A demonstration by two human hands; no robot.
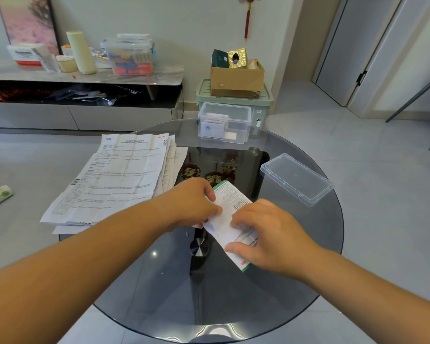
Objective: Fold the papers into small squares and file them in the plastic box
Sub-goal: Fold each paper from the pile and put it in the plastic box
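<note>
The plastic box [247, 127] holds several folded papers [215, 125], its lid [296, 178] lying apart on the glass table [233, 306]. The left hand [191, 202] and right hand [266, 234] pinch a leaflet [230, 194], hiding its middle.

A single wide-angle view is taken from the person's head and is aimed forward and down over the round glass counter [246, 306]. The left hand [194, 202], right hand [266, 234] and paper [224, 219] are seen close, at mid-frame; floor [358, 145] and far wall [184, 21] are caught beyond.
</note>
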